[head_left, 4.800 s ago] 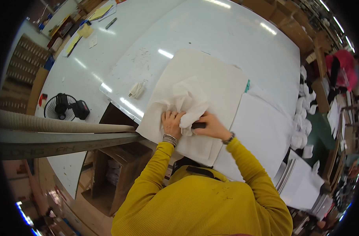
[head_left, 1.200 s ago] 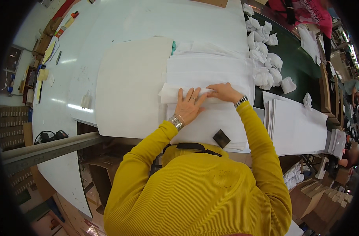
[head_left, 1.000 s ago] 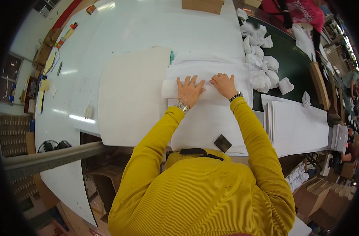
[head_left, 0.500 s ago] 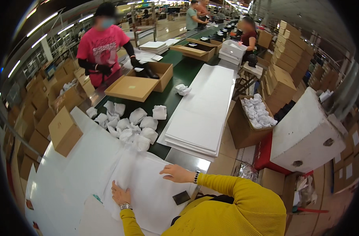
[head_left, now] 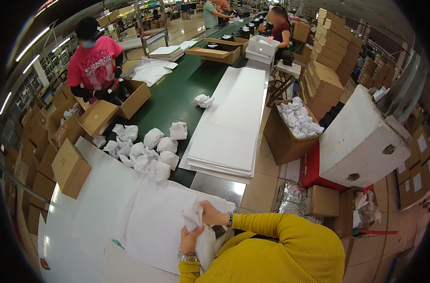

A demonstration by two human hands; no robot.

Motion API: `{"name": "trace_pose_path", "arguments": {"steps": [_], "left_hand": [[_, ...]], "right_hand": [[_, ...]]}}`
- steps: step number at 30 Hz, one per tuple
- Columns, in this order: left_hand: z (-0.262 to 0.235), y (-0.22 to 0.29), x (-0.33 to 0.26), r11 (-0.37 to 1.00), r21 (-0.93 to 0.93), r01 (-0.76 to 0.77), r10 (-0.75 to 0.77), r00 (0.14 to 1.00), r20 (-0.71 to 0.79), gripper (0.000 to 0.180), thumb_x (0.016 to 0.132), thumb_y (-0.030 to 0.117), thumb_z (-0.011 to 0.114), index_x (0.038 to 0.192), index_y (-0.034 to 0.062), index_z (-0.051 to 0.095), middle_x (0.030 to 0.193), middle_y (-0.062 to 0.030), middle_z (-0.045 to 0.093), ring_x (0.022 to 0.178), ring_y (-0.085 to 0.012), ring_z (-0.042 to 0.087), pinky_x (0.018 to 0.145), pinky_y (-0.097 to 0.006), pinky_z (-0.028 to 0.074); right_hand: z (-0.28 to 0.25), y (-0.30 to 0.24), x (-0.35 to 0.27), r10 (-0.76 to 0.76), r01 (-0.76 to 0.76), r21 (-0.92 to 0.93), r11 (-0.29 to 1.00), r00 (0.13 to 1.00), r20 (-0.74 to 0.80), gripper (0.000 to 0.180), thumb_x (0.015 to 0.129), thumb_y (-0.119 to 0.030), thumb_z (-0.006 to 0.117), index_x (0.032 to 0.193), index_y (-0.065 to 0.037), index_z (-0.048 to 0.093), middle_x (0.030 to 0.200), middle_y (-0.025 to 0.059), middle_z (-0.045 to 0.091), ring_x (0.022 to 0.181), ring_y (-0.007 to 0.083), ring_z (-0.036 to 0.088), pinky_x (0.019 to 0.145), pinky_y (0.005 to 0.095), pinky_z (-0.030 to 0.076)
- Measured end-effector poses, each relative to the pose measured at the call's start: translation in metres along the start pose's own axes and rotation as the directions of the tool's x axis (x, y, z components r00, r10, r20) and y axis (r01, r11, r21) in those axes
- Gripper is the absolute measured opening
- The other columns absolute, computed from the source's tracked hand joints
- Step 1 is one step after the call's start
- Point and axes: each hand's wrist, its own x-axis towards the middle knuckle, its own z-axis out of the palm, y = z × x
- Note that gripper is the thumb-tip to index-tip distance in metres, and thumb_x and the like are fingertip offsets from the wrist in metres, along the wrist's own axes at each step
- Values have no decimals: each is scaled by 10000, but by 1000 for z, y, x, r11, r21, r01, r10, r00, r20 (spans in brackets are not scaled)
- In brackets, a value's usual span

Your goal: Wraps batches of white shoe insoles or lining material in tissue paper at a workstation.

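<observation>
Crumpled white paper is bunched up between the person's two hands, above the near side of the flat white sheets on the table. From here I see the left hand with fingers curled closed round its lower part, the right hand gripping higher up; a loose end trails beside the yellow sleeve. Crumpled white bundles lie heaped beyond.

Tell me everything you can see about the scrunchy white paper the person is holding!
The scrunched white paper looks thin, soft and plain, with creases all over. Its bunched end pokes up between the left hand and right hand, which both grip it. A longer, looser part hangs toward the yellow sweater. It's held over flat white sheets; whether anything is inside, I can't tell.
</observation>
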Motion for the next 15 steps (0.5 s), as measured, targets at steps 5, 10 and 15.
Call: {"name": "trace_pose_path", "arguments": {"steps": [5,10,15], "left_hand": [[-14,0,4,998,-30,-59,56,993,-100,303,789,4,512,1079,-37,587,997,-88,638,857,-185,627,752,-307,513],[-19,21,6,978,-206,-16,-14,990,-140,386,895,194,431,1201,-24,519,1142,-134,594,988,-207,602,816,-325,505],[-24,46,19,960,-281,-6,-26,994,-109,463,875,233,504,1272,-1,452,1176,-127,567,984,-227,601,831,-328,502]], "right_hand": [[-4,-13,4,-291,467,-473,747,869,399,575,739,-233,732,1272,-166,526,1282,85,503,1195,260,465,1040,451,317],[-13,-12,5,-25,416,-537,734,807,591,786,770,-551,649,1429,-302,299,1531,86,130,1415,325,32,1080,622,-34],[-13,-9,28,19,458,-592,663,781,625,958,664,-626,698,1448,-306,249,1538,121,81,1412,367,-44,1042,663,-74]]}}
